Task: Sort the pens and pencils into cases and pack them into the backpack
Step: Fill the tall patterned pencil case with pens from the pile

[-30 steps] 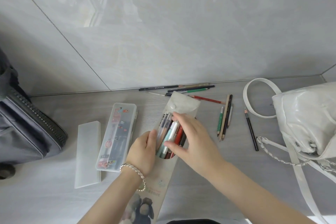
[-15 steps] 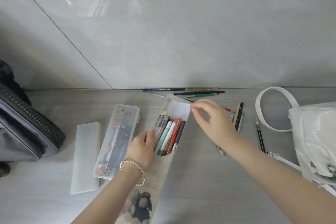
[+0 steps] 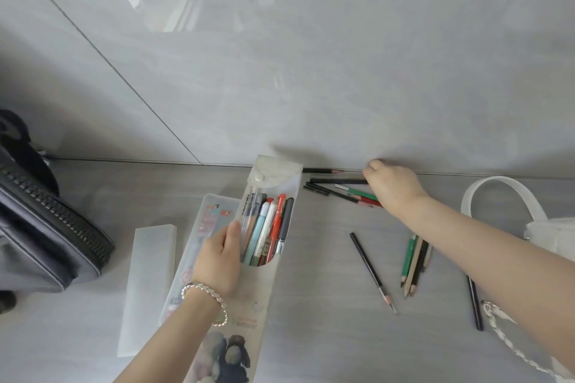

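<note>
A long translucent pouch (image 3: 264, 305) lies open on the grey table, flap (image 3: 275, 171) folded back toward the wall, with several pens (image 3: 267, 227) inside. My left hand (image 3: 221, 255) grips the pouch's left edge at the opening, thumb beside the pens. My right hand (image 3: 392, 186) reaches to the wall, fingers curled down over the ends of several pencils (image 3: 336, 188) lying there. A black pencil (image 3: 370, 270) and a small bunch of pencils (image 3: 413, 261) lie loose to the right. A dark backpack (image 3: 37, 227) sits at the left edge, zip open.
A clear plastic pencil case (image 3: 205, 221) lies left of the pouch, its frosted lid (image 3: 149, 289) further left. A white handbag (image 3: 547, 236) with a chain strap (image 3: 513, 348) sits at the right. Another black pencil (image 3: 474, 305) lies under my right forearm. A glossy wall bounds the table's far side.
My right hand left the pouch and moved up and right to the pencils by the wall. The pouch's flap now lies folded back. My left hand stays on the pouch.
</note>
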The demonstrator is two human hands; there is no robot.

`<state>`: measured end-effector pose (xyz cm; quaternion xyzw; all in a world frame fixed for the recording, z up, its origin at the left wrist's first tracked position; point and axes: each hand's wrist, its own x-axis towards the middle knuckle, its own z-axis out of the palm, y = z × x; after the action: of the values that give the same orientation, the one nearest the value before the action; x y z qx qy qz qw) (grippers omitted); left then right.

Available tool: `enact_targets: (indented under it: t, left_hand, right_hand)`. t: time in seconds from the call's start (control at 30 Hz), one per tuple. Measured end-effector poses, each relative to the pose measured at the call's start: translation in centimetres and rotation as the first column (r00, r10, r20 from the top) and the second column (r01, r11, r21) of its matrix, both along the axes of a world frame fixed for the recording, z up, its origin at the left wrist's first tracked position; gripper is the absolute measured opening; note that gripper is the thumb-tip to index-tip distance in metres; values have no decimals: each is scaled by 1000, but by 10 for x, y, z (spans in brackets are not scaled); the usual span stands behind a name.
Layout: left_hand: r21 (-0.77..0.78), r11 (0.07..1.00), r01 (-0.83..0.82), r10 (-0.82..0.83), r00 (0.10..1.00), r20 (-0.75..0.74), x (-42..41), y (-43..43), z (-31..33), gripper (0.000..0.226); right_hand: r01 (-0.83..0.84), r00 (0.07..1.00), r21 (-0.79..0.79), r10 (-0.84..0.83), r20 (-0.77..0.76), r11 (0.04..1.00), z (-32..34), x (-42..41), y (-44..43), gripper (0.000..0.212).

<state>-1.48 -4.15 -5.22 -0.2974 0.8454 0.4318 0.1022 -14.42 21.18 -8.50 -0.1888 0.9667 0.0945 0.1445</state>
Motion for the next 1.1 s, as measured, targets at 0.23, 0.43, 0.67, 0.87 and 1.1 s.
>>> enact_targets:
  t: [0.23, 0.43, 0.67, 0.87, 1.1]
  left_hand:
    - [3, 999, -40, 40, 999, 15, 10, -6, 0, 47]
    - [1, 996, -84, 84, 996, 27, 12, -13, 4, 45]
    - [22, 995, -101, 101, 995, 9, 10, -21, 10, 47]
    - [18, 996, -91, 91, 996, -1, 8, -24, 15, 45]
    - [25, 997, -72, 72, 997, -8, 15, -26, 17, 46]
  right_hand:
    - [102, 992, -19, -101, 75, 995, -6, 1, -3, 16]
    - [162, 976, 4, -161, 144, 987, 3, 1, -8, 24]
    - [302, 946, -322, -241, 216, 897, 17, 21, -76, 22]
    - [226, 959, -201, -181, 219, 953, -8, 23, -106, 20]
    - [424, 898, -404, -317, 305, 811, 5, 50, -93, 14]
